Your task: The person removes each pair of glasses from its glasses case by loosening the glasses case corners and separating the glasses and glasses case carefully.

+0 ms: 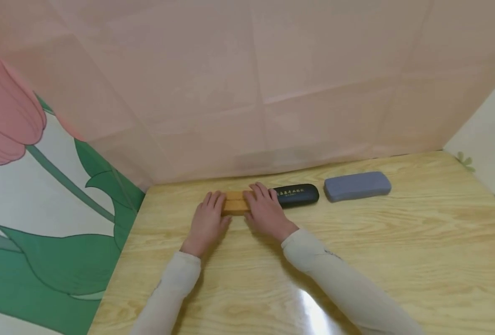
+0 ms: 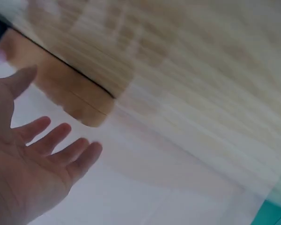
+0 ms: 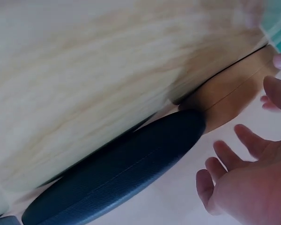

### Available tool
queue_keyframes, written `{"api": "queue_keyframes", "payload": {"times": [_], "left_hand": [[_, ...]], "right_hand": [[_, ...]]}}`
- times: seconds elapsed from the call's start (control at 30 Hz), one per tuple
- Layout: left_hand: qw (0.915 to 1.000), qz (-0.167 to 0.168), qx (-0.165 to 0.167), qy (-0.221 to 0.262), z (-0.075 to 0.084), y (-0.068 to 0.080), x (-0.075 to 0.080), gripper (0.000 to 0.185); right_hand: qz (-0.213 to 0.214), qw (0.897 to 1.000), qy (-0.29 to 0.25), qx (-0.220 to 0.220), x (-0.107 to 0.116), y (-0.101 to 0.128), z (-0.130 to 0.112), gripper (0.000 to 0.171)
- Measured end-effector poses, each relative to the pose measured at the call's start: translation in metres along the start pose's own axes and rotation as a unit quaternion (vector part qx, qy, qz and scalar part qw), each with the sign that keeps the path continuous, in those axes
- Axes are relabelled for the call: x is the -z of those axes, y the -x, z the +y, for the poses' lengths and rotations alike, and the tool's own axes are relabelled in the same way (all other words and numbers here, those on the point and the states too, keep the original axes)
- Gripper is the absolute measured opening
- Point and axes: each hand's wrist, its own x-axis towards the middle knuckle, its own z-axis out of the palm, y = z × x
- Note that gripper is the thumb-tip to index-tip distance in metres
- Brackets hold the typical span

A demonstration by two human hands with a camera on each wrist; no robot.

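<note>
The tan case (image 1: 235,203) lies on the table (image 1: 356,260) near the pink back wall, with the black case (image 1: 296,194) touching its right end and a gray case (image 1: 357,186) further right. The left hand (image 1: 207,222) and right hand (image 1: 266,211) sit at its two ends, fingers straight and loose, holding nothing. I think both hands should close in evenly so the case doesn't slide or bump the black one.

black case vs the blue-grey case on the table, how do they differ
The black case is dark with pale lettering on its lid; the blue-grey case is plain. The black case lies end to end with the tan case and beside the right hand; the blue-grey case lies apart, farther right. Both are shut, oblong with rounded ends, lying flat near the table's back edge.
</note>
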Motion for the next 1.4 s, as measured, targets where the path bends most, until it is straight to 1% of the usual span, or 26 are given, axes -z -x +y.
{"api": "queue_keyframes", "payload": {"times": [0.1,0.17,0.23,0.5,0.63,0.9,1.2,1.4], "left_hand": [[0.9983,-0.015,0.017,0.053,-0.0072,-0.0030,-0.0026,0.071],[0.9960,-0.023,0.019,0.084,-0.0102,-0.0035,-0.0028,0.071],[0.9948,-0.032,0.017,0.095,-0.0119,-0.0038,-0.0025,0.071],[0.9931,-0.073,0.021,0.089,-0.0106,-0.0048,0.0004,0.065],[0.9931,-0.091,0.020,0.070,-0.0104,-0.0041,0.0012,0.063],[0.9963,-0.075,0.000,0.041,-0.0126,-0.0038,0.0038,0.062],[0.9979,-0.051,-0.003,0.039,-0.0118,-0.0050,0.0044,0.062],[0.9977,-0.055,-0.004,0.040,-0.0108,-0.0021,0.0028,0.063]], "right_hand": [[-0.024,1.000,0.002,-0.018,-0.0008,-0.0026,0.0024,0.059],[-0.034,0.999,0.000,-0.022,-0.0008,-0.0033,0.0026,0.060],[-0.036,0.999,-0.001,-0.018,-0.0010,-0.0035,0.0020,0.059],[-0.022,1.000,0.018,-0.002,-0.0039,-0.0030,-0.0011,0.056],[-0.017,1.000,0.019,0.001,-0.0055,-0.0035,-0.0017,0.057],[-0.030,0.999,0.032,-0.003,-0.0038,-0.0090,-0.0019,0.057],[-0.046,0.998,0.035,-0.010,-0.0010,-0.0087,-0.0040,0.057],[-0.048,0.998,0.050,-0.011,-0.0032,-0.0032,-0.0062,0.058]]}}
